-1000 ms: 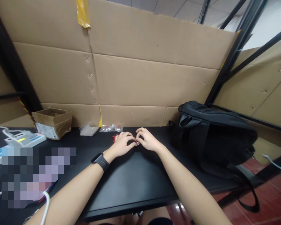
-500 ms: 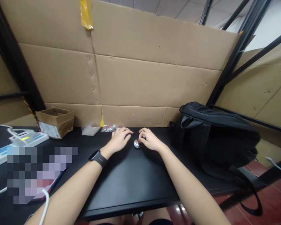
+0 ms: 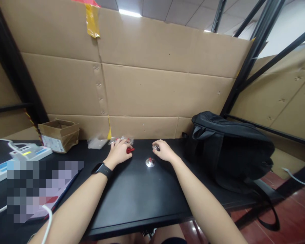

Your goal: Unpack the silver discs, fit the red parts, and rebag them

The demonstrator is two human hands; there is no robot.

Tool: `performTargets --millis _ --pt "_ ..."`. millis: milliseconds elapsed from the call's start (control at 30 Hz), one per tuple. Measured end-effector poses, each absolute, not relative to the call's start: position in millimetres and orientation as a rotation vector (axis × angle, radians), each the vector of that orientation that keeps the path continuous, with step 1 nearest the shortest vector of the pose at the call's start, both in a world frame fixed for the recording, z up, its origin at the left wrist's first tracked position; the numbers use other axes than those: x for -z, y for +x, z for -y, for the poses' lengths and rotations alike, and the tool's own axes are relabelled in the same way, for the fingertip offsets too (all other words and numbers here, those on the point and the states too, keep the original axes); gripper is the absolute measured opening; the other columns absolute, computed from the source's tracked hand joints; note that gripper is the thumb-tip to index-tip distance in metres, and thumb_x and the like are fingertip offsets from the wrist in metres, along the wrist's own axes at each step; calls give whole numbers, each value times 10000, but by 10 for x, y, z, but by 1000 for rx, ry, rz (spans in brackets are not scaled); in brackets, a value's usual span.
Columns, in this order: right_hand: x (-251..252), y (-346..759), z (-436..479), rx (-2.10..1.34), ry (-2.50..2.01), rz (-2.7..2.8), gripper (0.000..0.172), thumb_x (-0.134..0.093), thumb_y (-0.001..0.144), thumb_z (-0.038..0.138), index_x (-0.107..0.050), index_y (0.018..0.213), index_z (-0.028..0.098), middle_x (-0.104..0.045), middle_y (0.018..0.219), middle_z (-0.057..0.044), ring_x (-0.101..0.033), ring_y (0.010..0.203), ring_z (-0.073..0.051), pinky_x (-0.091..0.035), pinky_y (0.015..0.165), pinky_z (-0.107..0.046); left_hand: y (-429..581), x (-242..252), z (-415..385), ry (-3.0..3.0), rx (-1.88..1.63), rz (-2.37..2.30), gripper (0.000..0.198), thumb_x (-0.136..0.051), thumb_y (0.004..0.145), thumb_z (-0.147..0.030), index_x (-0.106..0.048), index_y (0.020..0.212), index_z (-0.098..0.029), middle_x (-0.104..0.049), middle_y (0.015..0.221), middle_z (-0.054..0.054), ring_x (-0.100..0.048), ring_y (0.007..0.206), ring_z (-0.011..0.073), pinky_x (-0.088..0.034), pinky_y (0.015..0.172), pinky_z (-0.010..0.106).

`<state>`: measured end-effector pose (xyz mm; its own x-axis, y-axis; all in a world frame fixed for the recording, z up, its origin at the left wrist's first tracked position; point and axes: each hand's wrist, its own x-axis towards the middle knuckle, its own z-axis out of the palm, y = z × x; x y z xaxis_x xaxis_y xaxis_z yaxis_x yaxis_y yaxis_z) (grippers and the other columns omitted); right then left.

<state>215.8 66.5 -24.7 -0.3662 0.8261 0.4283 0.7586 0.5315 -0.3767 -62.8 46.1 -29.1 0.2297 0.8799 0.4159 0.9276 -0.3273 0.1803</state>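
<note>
Below the frame's centre, a round silver disc (image 3: pixel 149 164) lies on the counter (image 3: pixel 134 196), showing no long axis. It sits just lower left of the right hand (image 3: pixel 164 151), the nearer one, which pinches a shiny piece (image 3: pixel 156 147); the left hand (image 3: pixel 118 152), upper left of it, curls around a red bundle (image 3: pixel 130 150).

Hands (image 3: pixel 119 153) (image 3: pixel 164 151) apart, both loosely curled

Apparent disc (image 3: pixel 149 163) between box (image 3: pixel 69 138) and backpack (image 3: pixel 244 149)
</note>
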Motion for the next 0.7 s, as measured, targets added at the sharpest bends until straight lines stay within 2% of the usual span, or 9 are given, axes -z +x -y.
performTargets --millis 100,167,367,467,700 --pt "333 2215 -754 -164 -1375 2190 384 -686 812 262 -649 1194 239 -645 1246 -94 -581 1145 -269 -437 972 -401 -773 193 -471 -2477 647 1749 452 -714 632 -308 -707 1080 -372 -559 1376 21 -399 1269 369 -317 996 533" --pt "375 2252 -802 -206 -1385 2190 384 -679 817 259 -646 1199 243 -658 1229 -88 -596 1133 -261 -445 971 -395 -909 119 -471 -2585 608 1711 583 -725 588 -264 -665 1151 -401 -504 1438 -4 -404 1277 351 -334 994 509" --pt "442 2317 -887 -251 -1323 2126 376 -685 819 258 -638 1189 214 -672 1183 -101 -622 1103 -230 -458 970 -382 -1049 132 -506 -2582 678 1749 234 -773 650 -387 -739 862 -293 -601 1274 38 -461 1223 333 -340 1003 474" --pt "461 2312 -895 -252 -1326 2107 374 -694 815 273 -635 1180 218 -686 1167 -97 -631 1088 -230 -464 959 -389 -969 204 -547 -2539 773 1702 180 -773 689 -418 -749 810 -287 -633 1188 50 -494 1178 328 -356 975 454" --pt "467 2289 -897 -236 -1331 2111 263 -683 807 205 -674 1070 214 -720 1050 -63 -655 962 -194 -485 878 -318 -903 269 -574 -2548 785 1667 123 -774 696 -364 -778 807 -311 -620 1210 48 -470 1186 332 -326 995 484"
